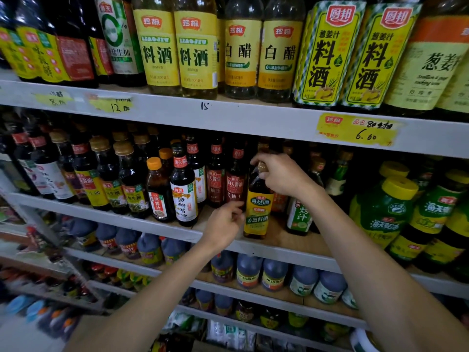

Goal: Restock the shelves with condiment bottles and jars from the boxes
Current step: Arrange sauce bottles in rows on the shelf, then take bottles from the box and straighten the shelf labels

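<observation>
The cooking wine bottle, dark in its upper part with a yellow label below, stands upright at the front of the middle shelf, on its bare wooden board. The right hand comes in from above and to the right, its fingers and thumb curled round the bottle's gold cap and neck. The left hand is lower, beside the label's left edge, fingers loosely curled; I cannot tell whether they grip the bottle or only brush against it.

Just to the left of the bottle stand dark soy sauce bottles with red labels, packed close in rows. Just to its right is a bottle with a green and white label, and farther right are green bottles with yellow caps.

On the shelf above stand tall yellow-labelled cooking wine bottles and clear white vinegar bottles. A yellow price tag is stuck on that shelf's front edge. The shelf below holds jugs with grey-blue tops.
</observation>
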### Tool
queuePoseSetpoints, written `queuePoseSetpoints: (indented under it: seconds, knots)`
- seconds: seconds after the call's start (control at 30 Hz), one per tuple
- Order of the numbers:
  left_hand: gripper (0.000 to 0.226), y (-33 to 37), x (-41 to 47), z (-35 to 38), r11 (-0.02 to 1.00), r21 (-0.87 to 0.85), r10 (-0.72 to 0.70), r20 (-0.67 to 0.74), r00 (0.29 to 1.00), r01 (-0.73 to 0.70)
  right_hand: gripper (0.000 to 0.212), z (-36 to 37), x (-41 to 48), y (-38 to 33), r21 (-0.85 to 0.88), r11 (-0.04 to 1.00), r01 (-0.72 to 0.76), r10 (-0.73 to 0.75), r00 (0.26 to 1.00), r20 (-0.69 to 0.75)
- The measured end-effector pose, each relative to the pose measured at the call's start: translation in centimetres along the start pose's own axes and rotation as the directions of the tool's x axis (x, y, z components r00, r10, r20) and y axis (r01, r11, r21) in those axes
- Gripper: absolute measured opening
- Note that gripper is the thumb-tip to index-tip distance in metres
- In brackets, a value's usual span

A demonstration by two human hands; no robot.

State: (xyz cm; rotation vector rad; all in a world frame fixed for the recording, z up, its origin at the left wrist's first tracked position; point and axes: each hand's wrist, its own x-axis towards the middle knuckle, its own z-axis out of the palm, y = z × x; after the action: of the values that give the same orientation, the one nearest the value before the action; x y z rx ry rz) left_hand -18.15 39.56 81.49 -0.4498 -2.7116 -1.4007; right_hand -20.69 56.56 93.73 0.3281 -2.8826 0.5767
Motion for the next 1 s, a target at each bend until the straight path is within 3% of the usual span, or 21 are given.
queuePoseSetpoints:
  seconds: [0.2,0.27,0.33,0.43,0.57,0.67,0.83,1.0]
  knots:
    - [0.032,-0.2,-2.5,0.9,0.997,0.003,-0.073,-0.137,0.988,0.075,0.060,1.1,-2.0,0.7,-0.038,0.999,0.034,-0.040,0.980,-0.195]
    - [0.032,-0.4,-4.3,1.7,0.993,-0.014,-0.114,-0.201,0.973,0.114,0.056,2.1,-3.5,1.1,-0.094,0.996,0.011,-0.042,0.941,-0.335]
    - [0.028,-0.9,-6.6,2.6,0.982,-0.041,-0.190,-0.273,0.943,0.186,0.047,3.9,-5.6,1.5,-0.033,0.999,0.013,-0.027,0.875,-0.483]
    - [0.016,-2.3,-11.4,4.7,0.945,-0.112,-0.326,-0.355,0.876,0.306,0.032,8.6,-9.9,1.6,0.076,0.990,0.117,-0.057,0.839,-0.541]
    - [0.018,-6.2,-19.5,8.6,0.815,-0.218,-0.578,-0.379,0.723,0.537,0.025,18.8,-17.0,1.5,0.234,0.952,0.197,-0.129,0.952,-0.279]
    - [0.021,-11.0,-25.6,11.7,0.723,-0.173,-0.678,-0.363,0.639,0.669,0.022,27.7,-23.2,1.9,0.293,0.944,0.154,-0.159,0.987,-0.006]
    - [0.019,-21.6,-34.2,17.4,0.592,-0.064,-0.771,-0.337,0.541,0.804,0.027,43.4,-33.3,5.1,0.259,0.965,0.033,-0.143,0.897,0.418]
    - [0.023,-33.9,-43.8,27.2,0.531,0.114,-0.808,-0.231,0.542,0.840,0.027,59.6,-43.4,10.4,0.187,0.982,-0.008,-0.111,0.780,0.616]
